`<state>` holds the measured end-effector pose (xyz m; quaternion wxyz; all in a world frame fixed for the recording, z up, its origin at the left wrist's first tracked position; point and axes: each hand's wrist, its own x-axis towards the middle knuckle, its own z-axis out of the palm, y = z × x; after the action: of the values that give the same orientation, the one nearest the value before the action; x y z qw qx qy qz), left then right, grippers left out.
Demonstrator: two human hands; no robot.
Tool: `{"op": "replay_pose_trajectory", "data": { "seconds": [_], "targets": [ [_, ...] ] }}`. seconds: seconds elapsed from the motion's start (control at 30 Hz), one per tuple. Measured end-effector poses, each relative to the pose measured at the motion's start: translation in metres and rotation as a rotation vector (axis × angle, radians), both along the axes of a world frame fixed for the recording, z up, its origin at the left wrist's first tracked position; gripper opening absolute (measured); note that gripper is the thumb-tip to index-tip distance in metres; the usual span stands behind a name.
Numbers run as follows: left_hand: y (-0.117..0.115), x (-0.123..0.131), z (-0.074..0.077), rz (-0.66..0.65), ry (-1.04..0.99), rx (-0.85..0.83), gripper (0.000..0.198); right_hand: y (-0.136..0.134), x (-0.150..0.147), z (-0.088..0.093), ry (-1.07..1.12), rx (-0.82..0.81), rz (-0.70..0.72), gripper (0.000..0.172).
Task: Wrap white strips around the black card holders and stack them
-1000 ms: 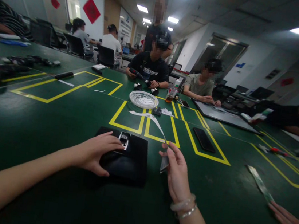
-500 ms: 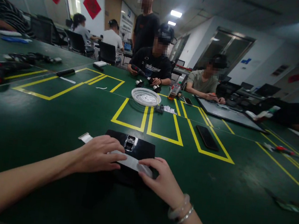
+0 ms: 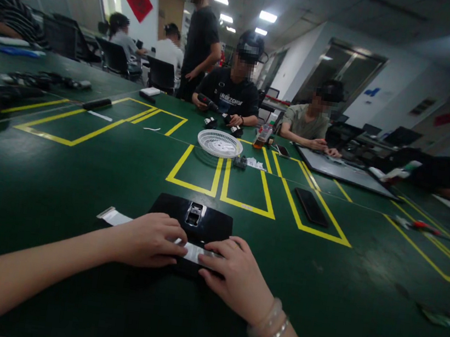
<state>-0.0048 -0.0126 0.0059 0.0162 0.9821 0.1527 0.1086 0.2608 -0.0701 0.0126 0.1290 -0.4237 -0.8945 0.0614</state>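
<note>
At the lower centre of the frame, a pale, flat strip (image 3: 193,252) lies across a glossy black base (image 3: 217,224) with a squarish recess (image 3: 194,215); the left hand (image 3: 157,240) and right hand (image 3: 232,269) have fingers on the strip, though whether they pinch it I cannot tell. The strip looks light, thin and easily creased, best held by its edges; the base seems stiff, smooth, perhaps slippery.

A green table (image 3: 77,188) bears a black slab (image 3: 215,225), white basket (image 3: 218,154) and, seemingly, a phone (image 3: 311,206).
</note>
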Motion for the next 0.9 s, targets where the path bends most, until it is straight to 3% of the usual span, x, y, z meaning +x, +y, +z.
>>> {"op": "replay_pose_trajectory", "data": {
  "seconds": [0.3,0.53,0.67,0.9],
  "targets": [
    [0.0,0.002,-0.002,0.054,-0.038,-0.087,0.04,-0.005,-0.003,0.002,0.006,0.057,-0.018,0.019],
    [0.008,-0.009,-0.008,0.184,0.024,-0.147,0.109,-0.001,0.0,0.0,0.052,0.087,-0.014,0.018],
    [0.012,-0.012,-0.009,0.187,0.045,-0.174,0.11,0.002,0.003,0.004,0.104,0.109,-0.06,0.031],
    [0.011,-0.007,-0.005,0.171,-0.017,-0.197,0.101,0.003,0.005,0.006,0.183,0.236,-0.13,0.026]
  ]
}}
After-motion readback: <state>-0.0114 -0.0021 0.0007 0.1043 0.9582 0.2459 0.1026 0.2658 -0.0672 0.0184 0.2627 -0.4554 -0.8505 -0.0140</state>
